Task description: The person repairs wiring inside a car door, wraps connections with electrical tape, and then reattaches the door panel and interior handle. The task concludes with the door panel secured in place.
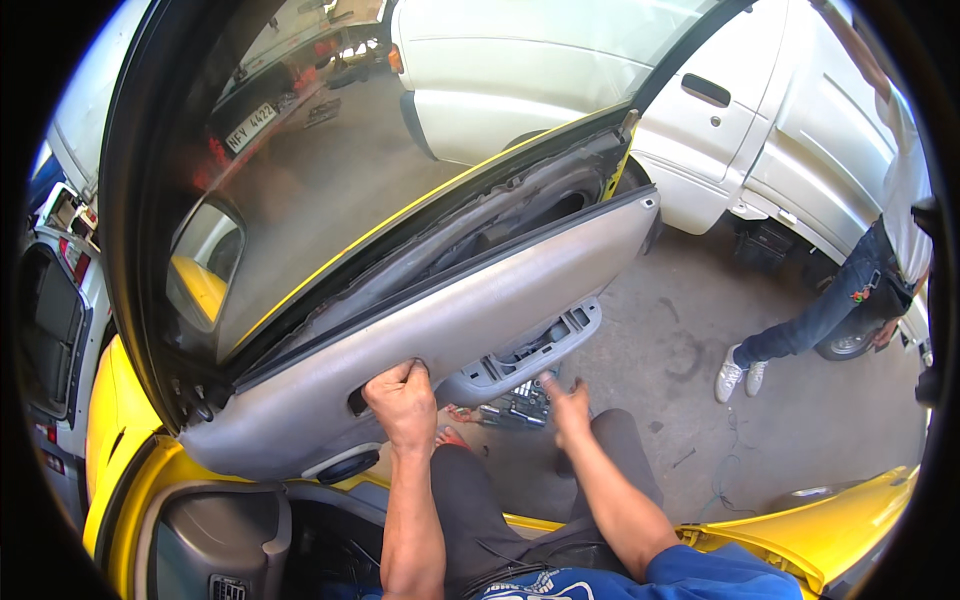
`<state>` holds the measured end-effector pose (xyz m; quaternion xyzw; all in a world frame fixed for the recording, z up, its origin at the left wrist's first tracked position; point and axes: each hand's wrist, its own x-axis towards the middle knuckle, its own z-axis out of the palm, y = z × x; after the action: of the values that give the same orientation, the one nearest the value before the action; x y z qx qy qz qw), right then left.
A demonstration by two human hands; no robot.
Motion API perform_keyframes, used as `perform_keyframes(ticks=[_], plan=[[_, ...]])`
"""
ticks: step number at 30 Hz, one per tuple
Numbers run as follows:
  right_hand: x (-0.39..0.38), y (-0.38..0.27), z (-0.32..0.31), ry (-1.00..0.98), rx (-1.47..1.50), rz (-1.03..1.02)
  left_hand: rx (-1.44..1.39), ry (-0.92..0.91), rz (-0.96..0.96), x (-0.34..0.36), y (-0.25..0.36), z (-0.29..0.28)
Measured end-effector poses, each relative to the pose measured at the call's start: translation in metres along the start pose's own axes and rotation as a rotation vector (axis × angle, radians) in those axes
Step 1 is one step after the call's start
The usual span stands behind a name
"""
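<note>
Your left hand point(402, 405) grips the gray molded door panel point(500, 290) at its handle opening, likely steadying it against the yellow car door point(455, 238); right hand point(572, 412) by the gray slotted armrest point(548, 356), grip unclear.

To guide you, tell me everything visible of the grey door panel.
The grey door panel looks like smooth plastic, with a protruding armrest pierced by openings and a dark oval piece low left. It slants up rightward, its top edge apart from the door shell. The left hand is closed on it by a dark opening; the right hand is by the armrest, contact unclear.
</note>
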<state>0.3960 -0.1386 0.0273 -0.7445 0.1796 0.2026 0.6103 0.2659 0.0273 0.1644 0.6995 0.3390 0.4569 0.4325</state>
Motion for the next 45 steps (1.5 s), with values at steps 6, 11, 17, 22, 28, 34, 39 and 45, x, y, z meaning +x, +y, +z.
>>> perform_keyframes(ticks=[6,11,17,22,28,34,39,45], plan=[[-0.024,-0.027,0.053,-0.795,0.427,-0.156,0.029,-0.005,-0.005,0.001,0.002,-0.002],[-0.062,-0.076,0.077,-0.8,0.803,0.093,0.093,-0.057,0.049,0.001,0.003,-0.005],[-0.057,-0.084,0.086,-0.749,0.757,0.101,0.182,-0.153,-0.036,0.006,0.006,-0.012],[-0.058,-0.075,0.089,-0.702,0.759,0.0,0.256,-0.255,0.072,0.011,0.009,-0.025],[-0.07,-0.104,0.092,-0.692,0.745,-0.17,0.393,-0.434,0.037,0.034,0.031,-0.037],[-0.052,-0.138,0.08,-0.604,0.732,-0.323,0.436,-0.712,-0.036,0.049,0.048,-0.031],[-0.051,-0.136,0.068,-0.578,0.714,-0.455,0.474,-0.796,-0.173,0.041,0.048,-0.023],[-0.053,-0.158,0.069,-0.634,0.644,-0.422,0.569,-0.724,-0.094,0.054,0.06,-0.02]])
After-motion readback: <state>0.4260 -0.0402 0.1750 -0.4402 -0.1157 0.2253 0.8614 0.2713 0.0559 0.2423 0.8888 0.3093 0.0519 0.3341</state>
